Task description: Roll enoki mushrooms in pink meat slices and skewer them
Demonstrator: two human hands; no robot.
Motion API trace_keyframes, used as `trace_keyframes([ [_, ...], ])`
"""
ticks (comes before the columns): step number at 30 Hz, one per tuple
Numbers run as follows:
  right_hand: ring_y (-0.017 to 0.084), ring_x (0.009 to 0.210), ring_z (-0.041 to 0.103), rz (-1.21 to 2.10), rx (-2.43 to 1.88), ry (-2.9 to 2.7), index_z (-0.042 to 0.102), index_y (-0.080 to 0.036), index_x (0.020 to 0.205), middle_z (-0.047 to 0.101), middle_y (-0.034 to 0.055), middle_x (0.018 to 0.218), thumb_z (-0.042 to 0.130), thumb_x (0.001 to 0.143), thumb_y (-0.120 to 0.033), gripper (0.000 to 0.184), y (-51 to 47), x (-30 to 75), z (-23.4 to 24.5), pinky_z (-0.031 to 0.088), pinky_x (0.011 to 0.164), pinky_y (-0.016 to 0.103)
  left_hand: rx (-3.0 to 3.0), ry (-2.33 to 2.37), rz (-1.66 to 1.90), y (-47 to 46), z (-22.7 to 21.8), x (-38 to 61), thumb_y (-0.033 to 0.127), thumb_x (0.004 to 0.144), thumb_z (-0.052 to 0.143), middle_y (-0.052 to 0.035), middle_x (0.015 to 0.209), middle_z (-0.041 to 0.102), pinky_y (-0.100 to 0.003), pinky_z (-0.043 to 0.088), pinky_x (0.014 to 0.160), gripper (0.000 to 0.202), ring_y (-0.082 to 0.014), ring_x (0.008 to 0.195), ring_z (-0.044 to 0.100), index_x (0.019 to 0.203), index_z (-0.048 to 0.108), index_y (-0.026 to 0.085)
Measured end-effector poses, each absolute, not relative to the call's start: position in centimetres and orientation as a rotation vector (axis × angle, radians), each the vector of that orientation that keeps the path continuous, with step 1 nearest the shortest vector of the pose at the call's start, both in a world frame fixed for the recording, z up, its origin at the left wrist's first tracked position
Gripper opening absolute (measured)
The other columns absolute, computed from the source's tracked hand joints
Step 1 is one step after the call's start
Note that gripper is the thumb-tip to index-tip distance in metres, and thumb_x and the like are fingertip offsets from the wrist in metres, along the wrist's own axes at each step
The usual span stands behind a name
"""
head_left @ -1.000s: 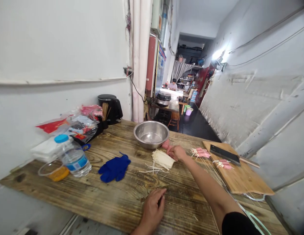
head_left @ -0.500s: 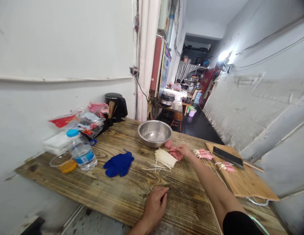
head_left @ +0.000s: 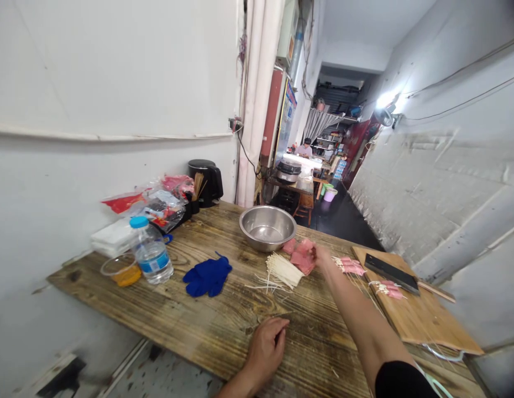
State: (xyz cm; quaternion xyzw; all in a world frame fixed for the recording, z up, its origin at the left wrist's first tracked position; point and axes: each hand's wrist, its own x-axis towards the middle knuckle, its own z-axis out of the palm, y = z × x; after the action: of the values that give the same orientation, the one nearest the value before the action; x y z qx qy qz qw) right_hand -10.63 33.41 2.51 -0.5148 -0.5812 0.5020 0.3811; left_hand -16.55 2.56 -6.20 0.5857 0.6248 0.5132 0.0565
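My right hand (head_left: 320,256) reaches over the table with its fingers closed on the edge of a thin red meat slice (head_left: 300,261). Part of that slice looks lifted; the fingertips are partly hidden. Another bit of pink meat (head_left: 289,246) lies beside the steel bowl (head_left: 268,235). A bundle of enoki mushrooms (head_left: 284,270) sits left of the slice, with loose strands around it. Near the front edge, my left hand (head_left: 266,345) rests on the wood, loosely bent, thumb apart from the fingers and nothing in it.
Skewered meat rolls (head_left: 349,265) lie to the right, more (head_left: 388,288) on the cutting board (head_left: 426,318) beside a cleaver (head_left: 392,272). At left are a blue glove (head_left: 208,276), a water bottle (head_left: 152,255), a plastic cup (head_left: 123,270) and a black kettle (head_left: 205,182). A person (head_left: 305,148) sits far back.
My right hand has shifted slightly at the meat, and more of the slice shows, spread and raised. My left hand stays on the table. The camera view has turned a little left.
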Motion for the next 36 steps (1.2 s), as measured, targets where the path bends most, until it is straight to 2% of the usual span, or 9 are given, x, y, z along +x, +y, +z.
trace_keyframes([
  [4, 0.007, 0.035, 0.04, 1.305, -1.263, -1.321, 0.038, -0.021, 0.057, 0.042, -0.0075, 0.039, 0.059, 0.082, -0.035, 0.036, 33.2, -8.5, 5.8, 0.032, 0.038, 0.018, 1.719, 1.88, 1.552, 2.5, -5.8, -16.6, 0.015, 0.084, 0.048, -0.007, 0.096, 0.073, -0.034, 0.057, 0.083, 0.029, -0.0191, 0.09, 0.068, 0.101, 0.071, 0.02],
  [8, 0.01, 0.047, 0.05, 1.281, -1.178, -1.335, 0.054, -0.017, 0.063, 0.057, -0.0019, 0.051, 0.064, 0.078, -0.042, 0.031, 27.7, -5.1, 6.0, 0.04, 0.047, 0.02, 1.597, 1.864, 1.571, 2.4, -5.4, -16.8, 0.015, 0.085, 0.047, -0.0072, 0.099, 0.072, -0.033, 0.056, 0.084, 0.031, -0.0179, 0.091, 0.067, 0.107, 0.069, 0.019],
  [12, 0.018, 0.071, 0.063, 1.221, -0.964, -1.994, 0.069, -0.017, 0.068, 0.07, 0.0047, 0.072, 0.052, 0.086, -0.049, 0.04, 17.1, -1.3, 2.5, 0.049, 0.069, 0.028, 1.514, 1.883, 1.628, 2.3, -5.4, -17.0, 0.016, 0.086, 0.046, -0.0074, 0.104, 0.071, -0.033, 0.056, 0.086, 0.032, -0.0177, 0.094, 0.067, 0.111, 0.066, 0.018],
  [15, 0.021, 0.096, 0.063, 1.211, -0.731, -2.374, 0.074, -0.021, 0.079, 0.071, 0.0067, 0.101, 0.054, 0.087, -0.044, 0.032, 11.9, 0.8, 0.1, 0.046, 0.089, 0.034, 1.493, 1.933, 1.66, 2.4, -5.5, -17.0, 0.018, 0.087, 0.045, -0.0069, 0.103, 0.072, -0.034, 0.055, 0.088, 0.03, -0.0181, 0.095, 0.067, 0.108, 0.067, 0.019],
  [20, 0.019, 0.088, 0.063, 0.755, -0.864, -2.385, 0.072, -0.018, 0.085, 0.071, 0.0077, 0.091, 0.048, 0.092, -0.035, 0.03, 14.7, -0.7, 0.2, 0.046, 0.083, 0.03, 1.556, 1.924, 1.64, 2.5, -5.6, -17.0, 0.016, 0.085, 0.047, -0.0066, 0.104, 0.072, -0.035, 0.055, 0.087, 0.03, -0.0185, 0.096, 0.067, 0.105, 0.069, 0.019],
  [24, 0.018, 0.094, 0.059, 0.289, -0.978, -2.619, 0.069, -0.017, 0.092, 0.067, 0.0079, 0.098, 0.05, 0.09, -0.024, 0.02, 19.4, -4.7, 0.8, 0.043, 0.084, 0.026, 1.607, 1.91, 1.597, 2.5, -5.8, -17.1, 0.015, 0.085, 0.046, -0.007, 0.104, 0.071, -0.035, 0.055, 0.089, 0.032, -0.0187, 0.097, 0.067, 0.108, 0.068, 0.019],
  [29, 0.021, 0.096, 0.056, -0.137, -1.041, -2.829, 0.065, -0.012, 0.096, 0.063, 0.0127, 0.101, 0.048, 0.091, -0.022, 0.02, 20.7, -7.5, 0.0, 0.043, 0.08, 0.027, 1.63, 1.924, 1.553, 2.4, -5.9, -17.0, 0.012, 0.084, 0.047, -0.0071, 0.103, 0.071, -0.035, 0.054, 0.089, 0.032, -0.0185, 0.098, 0.066, 0.107, 0.068, 0.019],
  [32, 0.024, 0.094, 0.057, -0.276, -0.988, -2.929, 0.064, -0.008, 0.097, 0.063, 0.0171, 0.099, 0.043, 0.09, -0.012, 0.022, 20.4, -8.1, -0.2, 0.045, 0.076, 0.029, 1.644, 1.917, 1.535, 2.4, -5.7, -16.9, 0.012, 0.084, 0.047, -0.0072, 0.104, 0.071, -0.036, 0.054, 0.089, 0.032, -0.0189, 0.098, 0.066, 0.107, 0.068, 0.019],
  [36, 0.025, 0.089, 0.06, -0.261, -0.988, -2.981, 0.065, -0.004, 0.096, 0.063, 0.0208, 0.094, 0.042, 0.086, -0.005, 0.025, 20.3, -9.0, 0.0, 0.046, 0.069, 0.03, 1.654, 1.899, 1.543, 2.5, -5.5, -16.8, 0.012, 0.084, 0.048, -0.0072, 0.102, 0.071, -0.036, 0.055, 0.088, 0.032, -0.0186, 0.096, 0.066, 0.106, 0.069, 0.019],
])
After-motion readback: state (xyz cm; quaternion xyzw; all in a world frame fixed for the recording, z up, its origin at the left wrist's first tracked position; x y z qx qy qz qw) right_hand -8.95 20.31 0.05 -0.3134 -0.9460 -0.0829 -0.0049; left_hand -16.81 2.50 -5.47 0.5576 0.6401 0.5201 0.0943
